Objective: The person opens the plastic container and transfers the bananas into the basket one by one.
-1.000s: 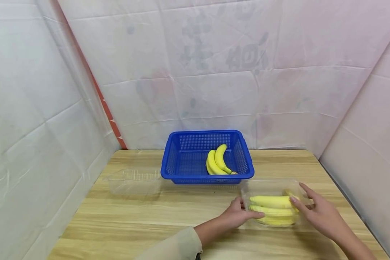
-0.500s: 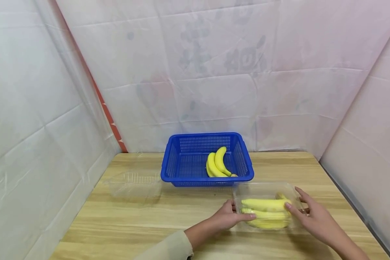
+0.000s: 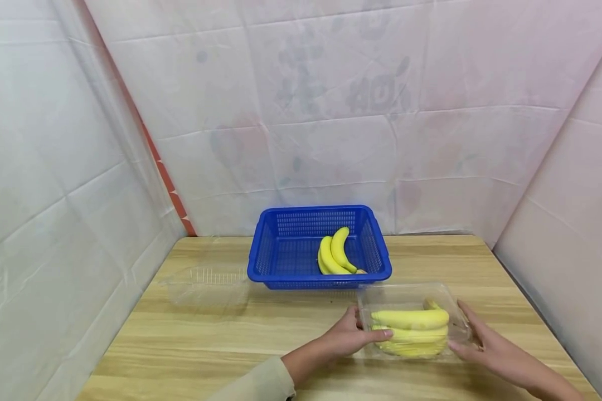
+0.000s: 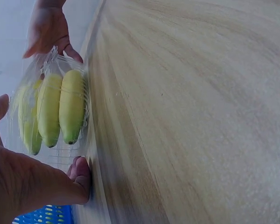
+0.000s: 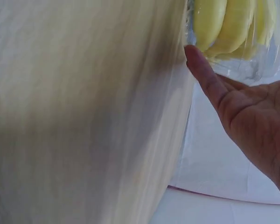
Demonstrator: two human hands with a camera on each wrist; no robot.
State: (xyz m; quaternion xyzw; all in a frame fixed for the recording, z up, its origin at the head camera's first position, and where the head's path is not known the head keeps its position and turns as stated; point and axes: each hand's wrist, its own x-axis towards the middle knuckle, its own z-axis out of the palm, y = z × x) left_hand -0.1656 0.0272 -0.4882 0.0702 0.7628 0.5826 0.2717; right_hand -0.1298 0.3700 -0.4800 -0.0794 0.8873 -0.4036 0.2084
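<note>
A clear plastic box lies at the front right of the table with several yellow bananas inside. My left hand grips its left end, thumb over the near side and fingers round the far edge. At the other end is my right hand, its fingers extended along the corner and its thumb off the box's top. In the right wrist view that hand is stretched beside the box end, its fingers partly hidden. The left wrist view shows the bananas' greenish tips through the plastic.
A blue plastic basket stands at the back middle, with a few bananas at its right side. To its left is another clear plastic container. Pale sheeting walls in the wooden table.
The banana box has shifted slightly left and nearer with both hands. My right thumb has come off the top of the box, and that hand has moved outward to its right corner.
</note>
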